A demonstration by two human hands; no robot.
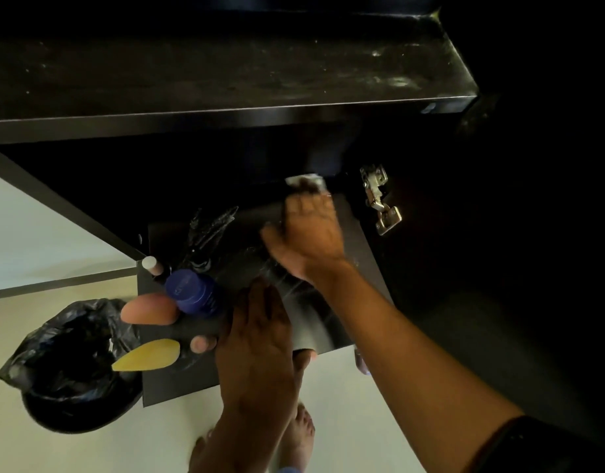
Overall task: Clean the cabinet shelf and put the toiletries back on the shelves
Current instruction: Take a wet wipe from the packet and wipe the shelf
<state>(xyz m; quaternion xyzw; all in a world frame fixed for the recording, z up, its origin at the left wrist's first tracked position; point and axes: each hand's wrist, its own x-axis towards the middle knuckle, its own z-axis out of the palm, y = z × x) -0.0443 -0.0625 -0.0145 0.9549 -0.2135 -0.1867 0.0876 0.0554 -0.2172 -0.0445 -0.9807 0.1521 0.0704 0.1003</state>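
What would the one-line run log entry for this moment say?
phase: wiping lower shelf | right hand: pressing cloth | left hand: gripping shelf edge | blue-capped bottle: on shelf | upper shelf: dusty

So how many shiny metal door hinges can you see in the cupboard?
1. The silver metal hinge sits on the dark cabinet's right inner side, just right of the right hand. Others may hide in the dark.

The right hand [307, 233] is motion-blurred, and the pale thing [306, 182] at its fingertips is too smeared to identify. The left hand [256, 339] hides part of the lower shelf [359, 268]. The cabinet's right side [533, 233] is lost in darkness.
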